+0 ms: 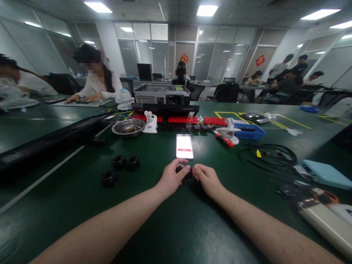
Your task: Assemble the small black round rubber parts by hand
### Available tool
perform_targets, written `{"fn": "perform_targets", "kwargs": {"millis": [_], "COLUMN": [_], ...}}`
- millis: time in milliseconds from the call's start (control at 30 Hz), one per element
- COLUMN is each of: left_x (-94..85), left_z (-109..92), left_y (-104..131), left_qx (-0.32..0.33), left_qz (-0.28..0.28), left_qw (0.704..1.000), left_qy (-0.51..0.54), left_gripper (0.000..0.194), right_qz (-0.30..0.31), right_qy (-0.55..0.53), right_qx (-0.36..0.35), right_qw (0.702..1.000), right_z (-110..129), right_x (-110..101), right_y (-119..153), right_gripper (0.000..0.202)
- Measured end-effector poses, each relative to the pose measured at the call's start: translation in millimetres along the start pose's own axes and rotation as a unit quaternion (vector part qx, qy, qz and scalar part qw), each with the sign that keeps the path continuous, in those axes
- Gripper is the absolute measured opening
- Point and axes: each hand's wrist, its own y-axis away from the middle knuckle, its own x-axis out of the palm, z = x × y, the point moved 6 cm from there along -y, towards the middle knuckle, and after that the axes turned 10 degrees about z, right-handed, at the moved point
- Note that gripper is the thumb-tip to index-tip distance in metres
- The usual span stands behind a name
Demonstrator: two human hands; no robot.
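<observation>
My left hand [172, 178] is closed around a small black round part [187, 171], thumb on top, just above the green table. Close by on the right, my right hand [206, 179] has its thumb and fingertips pinched together beside that part. Whatever lies in the pinch, if anything, is too small to make out. Beyond both hands lies a phone [184, 146] with a lit screen. To the left rest three glossy black ring-shaped parts, one nearer [109, 178] and two farther back, a left one [119, 162] and a right one [133, 163].
A metal bowl of small pieces [128, 127], white stands, red strips [183, 119] and a red-handled screwdriver [224, 140] line the back. A long black bar [55, 135] lies left; a blue tray [250, 132], black cable [271, 154] and light-blue box [326, 173] lie right. People sit beyond.
</observation>
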Motion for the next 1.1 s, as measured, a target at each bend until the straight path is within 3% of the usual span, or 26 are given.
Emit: {"fn": "perform_targets", "kwargs": {"millis": [167, 300, 467, 600, 733, 900, 1100], "left_x": [2.8, -1.2, -1.2, -1.4, -2.0, 0.4, -1.4], "left_z": [-0.9, 2.2, 3.0, 0.8, -1.2, -5.8, 1.2], "left_y": [0.6, -1.5, -3.5, -2.1, 0.6, 3.0, 0.9], "left_qx": [0.006, -0.012, -0.032, -0.027, -0.028, -0.003, -0.015], "left_qz": [0.027, 0.004, -0.001, -0.009, -0.024, -0.007, -0.009], "left_qw": [1.0, 0.999, 0.996, 0.997, 0.999, 1.0, 1.0], "left_qy": [0.004, 0.042, 0.086, 0.069, 0.031, -0.013, 0.022], "left_gripper": [0.037, 0.044, 0.042, 0.031, 0.03, 0.035, 0.041], "right_qz": [0.027, 0.026, 0.046, 0.029, -0.019, 0.016, 0.019], "right_qy": [0.06, 0.115, 0.129, 0.078, 0.054, 0.074, 0.092], "right_qx": [0.002, -0.031, -0.093, -0.057, -0.007, 0.018, 0.011], "right_qw": [0.998, 0.992, 0.986, 0.995, 0.998, 0.997, 0.996], "right_z": [4.6, 14.0, 25.9, 19.4, 6.6, 0.0, 6.5], "right_x": [2.7, 3.2, 9.1, 6.4, -2.1, 1.1, 2.9], "right_y": [0.9, 4.3, 9.5, 8.1, 4.4, -0.1, 1.7], "right_gripper": [0.037, 0.018, 0.041, 0.045, 0.027, 0.044, 0.019]}}
